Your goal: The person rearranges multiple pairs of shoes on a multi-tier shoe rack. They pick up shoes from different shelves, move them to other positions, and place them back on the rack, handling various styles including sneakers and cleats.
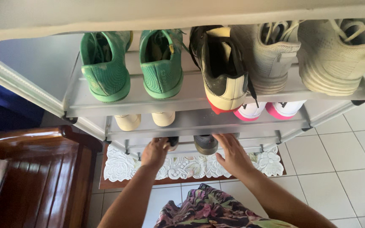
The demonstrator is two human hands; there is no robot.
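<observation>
Two bare hands are stretched toward the lowest tier of a grey shoe rack (106, 103), seen from above. At the far left, a dark wooden cabinet (30, 169) stands just beside the rack. On the top tier, from left to right, a pair of green shoes (134, 63), a black-and-cream shoe (222, 71) and a pair of beige sneakers (305, 52) are lined up with heels outward. On the middle tier, two cream shoes (144, 120) are seen at the left and two white shoes with pink soles (269, 110) at the right. The left hand (155, 153) is curled at the lowest tier, its fingers touching a dark shoe (172, 142) that is mostly hidden behind it; whether that grip is closed on the shoe cannot be told. Just to the right, a second dark shoe (205, 144) rests on the same tier. The right hand (233, 155) is spread open, fingertips at the rail beside that second shoe, nothing held. A white lace mat (191, 166) lies under the rack on the tiled floor (347, 160).
</observation>
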